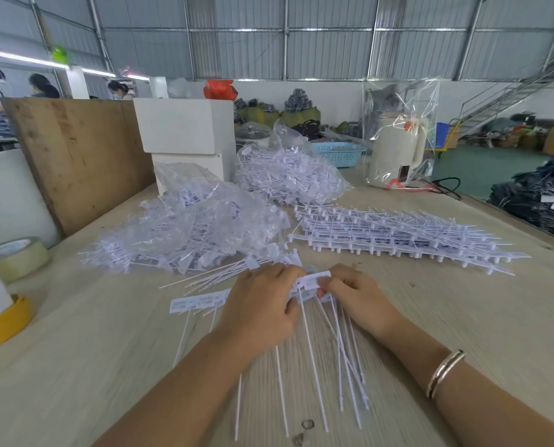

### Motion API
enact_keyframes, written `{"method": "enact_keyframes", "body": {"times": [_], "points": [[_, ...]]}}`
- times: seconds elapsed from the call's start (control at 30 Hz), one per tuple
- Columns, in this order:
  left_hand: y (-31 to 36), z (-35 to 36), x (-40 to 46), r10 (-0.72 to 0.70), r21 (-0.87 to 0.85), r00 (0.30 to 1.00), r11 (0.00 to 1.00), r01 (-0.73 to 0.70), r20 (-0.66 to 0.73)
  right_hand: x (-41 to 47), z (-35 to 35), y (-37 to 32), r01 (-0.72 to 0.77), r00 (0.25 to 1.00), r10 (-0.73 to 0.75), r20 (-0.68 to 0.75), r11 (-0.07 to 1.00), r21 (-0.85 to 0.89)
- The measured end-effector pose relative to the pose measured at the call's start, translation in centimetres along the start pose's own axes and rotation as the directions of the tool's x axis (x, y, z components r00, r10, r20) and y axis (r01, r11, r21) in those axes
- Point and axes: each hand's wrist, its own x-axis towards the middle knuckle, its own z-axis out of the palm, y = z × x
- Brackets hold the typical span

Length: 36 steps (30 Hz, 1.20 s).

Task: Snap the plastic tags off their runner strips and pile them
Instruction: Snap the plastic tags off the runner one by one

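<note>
My left hand [261, 306] and my right hand [354, 296] meet at the middle of the wooden table [108, 366], both gripping one runner strip of white plastic tags [312, 280]. Its long thin tails [337, 346] hang toward me across the table. A few loose tags [198, 301] lie flat just left of my left hand. Behind my hands a pile of loose tags [211, 272] spreads left. A stack of whole runner strips [395, 235] lies to the right rear.
Two clear bags full of tags [204, 217] [288, 175] sit behind the pile. Tape rolls [11, 258] [1, 321] lie at the left edge. A wooden board [79, 156], white boxes [185, 130], a blue basket [340, 153] and a bagged kettle [398, 150] stand at the back.
</note>
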Motion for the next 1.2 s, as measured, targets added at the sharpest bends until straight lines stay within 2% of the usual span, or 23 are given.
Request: {"method": "enact_keyframes", "body": {"times": [0.1, 0.27, 0.47, 0.77, 1.03, 1.2], "points": [[0.0, -0.2, 0.2, -0.009, 0.010, 1.000, 1.000, 0.009, -0.003, -0.1, 0.2, -0.1, 0.032, 0.998, -0.030, 0.046, 0.998, -0.059], [0.1, -0.2, 0.2, -0.040, 0.028, 0.999, 0.999, 0.041, -0.031, -0.3, 0.4, -0.6, 0.111, 0.990, -0.107, 0.090, 0.993, -0.042], [-0.4, -0.2, 0.2, -0.041, -0.067, 0.999, 0.997, 0.042, 0.021, -0.6, 0.3, -0.5, 0.124, 0.980, -0.137, 0.147, 0.988, 0.093], [-0.9, -0.4, 0.2, -0.028, -0.185, 0.999, 0.982, 0.033, 0.030, -0.3, 0.3, 0.1, 0.246, 0.963, -0.253, 0.089, 0.966, 0.083], [-1.0, -0.4, 0.2, -0.056, -0.341, 0.998, 0.938, 0.063, 0.031, -0.1, 0.4, 0.3, 0.348, 0.935, -0.347, 0.071, 0.938, 0.005], [-0.9, -0.3, 0.2, -0.061, -0.422, 0.997, 0.903, 0.078, 0.054, 0.0, 0.4, 0.7, 0.390, 0.921, -0.387, 0.045, 0.912, -0.126]]}}
